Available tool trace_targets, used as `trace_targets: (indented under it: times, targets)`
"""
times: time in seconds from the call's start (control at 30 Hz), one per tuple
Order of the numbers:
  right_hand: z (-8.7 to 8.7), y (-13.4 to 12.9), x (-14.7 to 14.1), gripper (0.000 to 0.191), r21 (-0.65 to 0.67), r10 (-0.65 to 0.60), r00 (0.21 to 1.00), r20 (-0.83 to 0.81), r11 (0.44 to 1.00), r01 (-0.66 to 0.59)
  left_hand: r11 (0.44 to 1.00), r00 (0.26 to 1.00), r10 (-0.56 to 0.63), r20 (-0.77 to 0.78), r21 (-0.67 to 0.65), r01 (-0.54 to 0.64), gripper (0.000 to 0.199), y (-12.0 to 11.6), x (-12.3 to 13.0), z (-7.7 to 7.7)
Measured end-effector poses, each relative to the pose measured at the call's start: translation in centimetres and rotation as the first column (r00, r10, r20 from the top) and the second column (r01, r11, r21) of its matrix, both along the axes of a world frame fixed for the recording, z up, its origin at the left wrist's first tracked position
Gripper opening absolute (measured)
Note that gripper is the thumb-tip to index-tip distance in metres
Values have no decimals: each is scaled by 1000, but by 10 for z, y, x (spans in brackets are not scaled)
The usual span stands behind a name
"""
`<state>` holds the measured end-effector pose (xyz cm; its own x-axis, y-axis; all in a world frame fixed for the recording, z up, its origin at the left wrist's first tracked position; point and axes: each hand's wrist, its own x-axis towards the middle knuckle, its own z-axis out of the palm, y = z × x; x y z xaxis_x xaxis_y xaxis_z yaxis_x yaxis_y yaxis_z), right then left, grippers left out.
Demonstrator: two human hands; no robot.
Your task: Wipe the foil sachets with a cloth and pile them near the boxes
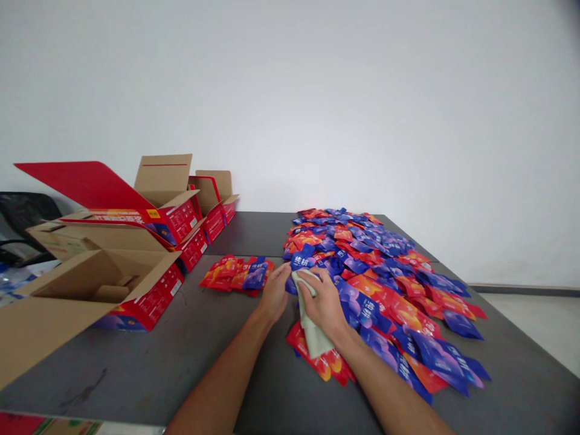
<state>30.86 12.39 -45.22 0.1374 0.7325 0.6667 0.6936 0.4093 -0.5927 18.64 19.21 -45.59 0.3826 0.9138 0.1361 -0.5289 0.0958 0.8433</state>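
My left hand (275, 294) is closed on the edge of a blue packet (302, 258), which it holds up above the table. In my right hand (327, 305) is a pale green cloth (314, 332), pressed against the front of that packet and hanging down below the fingers. Under the cloth lie several red packets (324, 364). Left of my left hand rests a small group of red and blue packets (238, 273). A large pile of blue and red packets (376, 284) spreads out to the right of my right hand.
An open red carton (156, 296) with raised flaps stands on the dark table (190, 362) at the left. More open red cartons (179, 220) stand behind it. A black chair (27, 217) is beyond the left edge. A white wall (290, 109) rises behind the table.
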Motion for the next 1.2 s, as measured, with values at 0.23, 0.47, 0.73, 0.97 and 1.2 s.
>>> trace_targets:
  times: [0.23,0.47,0.73,0.97,1.2]
  targets:
    - [-1,-2,3,31,-40,-38,999,37,998,39,982,982,-186,19,43,185,72,-16,2,8]
    - [-3,-5,1,31,-126,-10,997,82,992,20,991,989,-92,-120,84,103,77,-5,1,-6]
    - [13,0,30,33,18,-268,963,-27,963,268,952,954,-169,-248,211,223,85,-11,2,-7]
    - [5,-7,11,33,-79,-224,970,92,970,232,976,978,-89,-189,181,124,83,-5,1,-14]
    - [0,-8,2,34,-119,-61,991,120,990,75,994,997,-76,-12,79,77,81,-6,0,-1]
